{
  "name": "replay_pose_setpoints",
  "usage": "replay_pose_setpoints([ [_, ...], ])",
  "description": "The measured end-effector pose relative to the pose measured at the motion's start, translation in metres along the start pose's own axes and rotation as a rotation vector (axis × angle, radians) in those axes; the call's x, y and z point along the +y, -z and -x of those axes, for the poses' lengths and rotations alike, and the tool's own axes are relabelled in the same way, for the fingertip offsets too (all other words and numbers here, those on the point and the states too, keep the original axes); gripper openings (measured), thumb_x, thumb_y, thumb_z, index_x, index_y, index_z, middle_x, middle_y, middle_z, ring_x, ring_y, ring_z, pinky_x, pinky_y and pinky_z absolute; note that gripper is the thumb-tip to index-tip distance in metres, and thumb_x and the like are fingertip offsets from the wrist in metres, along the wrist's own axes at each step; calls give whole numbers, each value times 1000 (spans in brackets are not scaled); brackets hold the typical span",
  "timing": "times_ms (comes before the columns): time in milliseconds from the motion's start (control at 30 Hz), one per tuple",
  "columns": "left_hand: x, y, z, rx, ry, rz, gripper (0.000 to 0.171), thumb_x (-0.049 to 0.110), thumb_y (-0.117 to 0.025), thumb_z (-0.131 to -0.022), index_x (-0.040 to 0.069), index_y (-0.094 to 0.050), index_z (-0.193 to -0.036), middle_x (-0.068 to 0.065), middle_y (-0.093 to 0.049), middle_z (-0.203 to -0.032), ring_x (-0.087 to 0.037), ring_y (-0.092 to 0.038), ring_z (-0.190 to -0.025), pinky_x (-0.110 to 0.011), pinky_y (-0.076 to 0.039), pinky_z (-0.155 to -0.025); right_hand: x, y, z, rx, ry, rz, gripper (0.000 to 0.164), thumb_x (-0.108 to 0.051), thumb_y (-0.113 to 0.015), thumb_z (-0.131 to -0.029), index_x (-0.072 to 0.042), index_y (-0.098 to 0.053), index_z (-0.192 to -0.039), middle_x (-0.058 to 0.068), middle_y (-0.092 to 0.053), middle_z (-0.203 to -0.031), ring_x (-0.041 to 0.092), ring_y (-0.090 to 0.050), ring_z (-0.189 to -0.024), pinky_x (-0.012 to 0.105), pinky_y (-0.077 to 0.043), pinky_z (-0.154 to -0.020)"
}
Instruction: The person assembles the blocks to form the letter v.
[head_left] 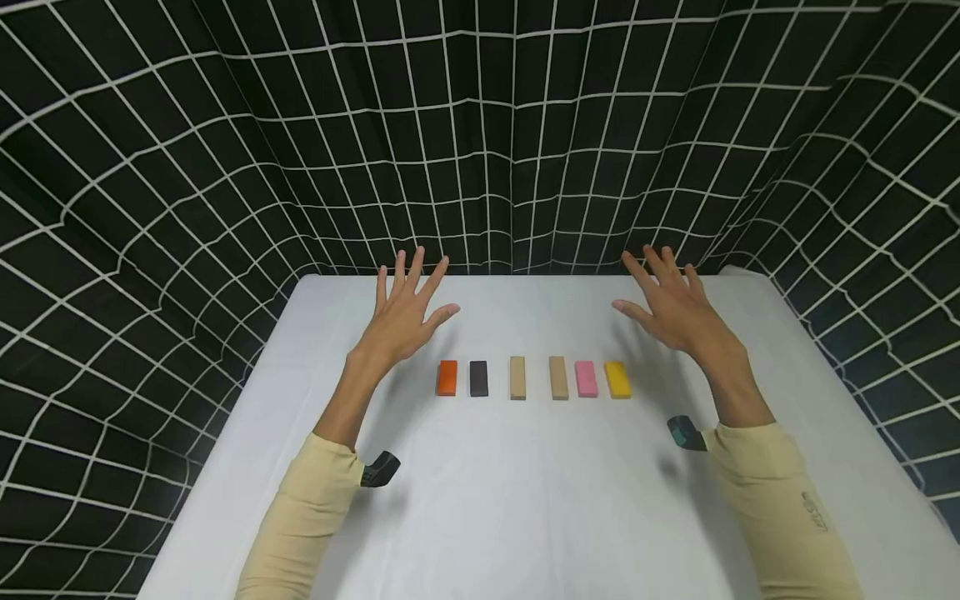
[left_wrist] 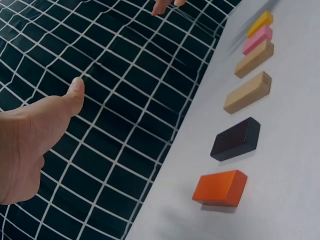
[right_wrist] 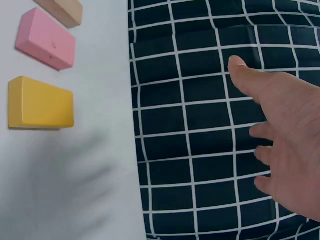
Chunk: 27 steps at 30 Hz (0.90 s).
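Both hands hover over the white table with fingers spread, holding nothing. My left hand (head_left: 401,321) is up and to the left of an orange block (head_left: 447,378), the nearest to it. On the other side, my right hand (head_left: 675,308) hangs beyond and right of a yellow block (head_left: 618,380). Between these two lie a dark block (head_left: 478,378), a tan wooden block (head_left: 517,378), a second wooden block (head_left: 558,378) and a pink block (head_left: 587,379), all flat in one row. In the left wrist view the orange block (left_wrist: 220,188) sits apart from the hand.
A white cloth (head_left: 480,517) covers the table. Black curtains with a white grid (head_left: 480,133) stand behind it and along both sides. Each wrist carries a small dark device, one on the left (head_left: 381,469) and one on the right (head_left: 686,433).
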<state>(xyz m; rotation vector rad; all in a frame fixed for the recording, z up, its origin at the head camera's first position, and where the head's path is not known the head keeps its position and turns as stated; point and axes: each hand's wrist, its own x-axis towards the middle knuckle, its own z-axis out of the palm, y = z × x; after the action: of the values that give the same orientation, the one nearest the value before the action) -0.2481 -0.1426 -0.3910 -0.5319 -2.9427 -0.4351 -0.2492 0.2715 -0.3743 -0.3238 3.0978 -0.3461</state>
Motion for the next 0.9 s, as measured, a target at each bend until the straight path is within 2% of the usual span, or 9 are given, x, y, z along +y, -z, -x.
replay_pose_setpoints([
  [200,3,3,-1,5,-41,32,79,60,-46,-105,35,-7,-169,-8,4,-179,-36,13,-166,-59,13,-133,-7,2,-2,21,60,-12,83,-47,-57,-105,-22,-11,-170,25,-10,-175,49,-2,-163,71,-1,-129],
  [433,13,-2,0,16,-131,78,77,58,-47,-106,37,-9,-169,-6,0,-179,-37,8,-166,-61,6,-133,-15,6,6,60,165,-20,76,-37,-62,-105,-20,-23,-168,24,-21,-172,49,-18,-160,72,-14,-128],
  [633,27,-20,5,-12,-213,94,75,56,-49,-106,34,-14,-169,-6,-8,-179,-37,0,-167,-60,-1,-135,-21,-3,17,60,246,-36,73,-31,-69,-101,-19,-34,-164,21,-30,-170,48,-29,-156,73,-25,-124],
  [767,36,-36,10,-18,-291,93,74,55,-53,-105,32,-21,-168,-6,-19,-177,-37,-10,-166,-60,-11,-134,-23,-12,24,40,307,-34,69,-26,-73,-98,-15,-43,-159,21,-39,-166,46,-39,-152,70,-34,-122],
  [900,40,-47,15,-10,-367,88,71,52,-58,-103,28,-32,-166,-8,-30,-174,-38,-23,-163,-62,-23,-131,-29,-25,27,-11,310,-65,65,-27,-75,-97,-15,-50,-155,19,-45,-164,45,-46,-149,66,-39,-120],
])
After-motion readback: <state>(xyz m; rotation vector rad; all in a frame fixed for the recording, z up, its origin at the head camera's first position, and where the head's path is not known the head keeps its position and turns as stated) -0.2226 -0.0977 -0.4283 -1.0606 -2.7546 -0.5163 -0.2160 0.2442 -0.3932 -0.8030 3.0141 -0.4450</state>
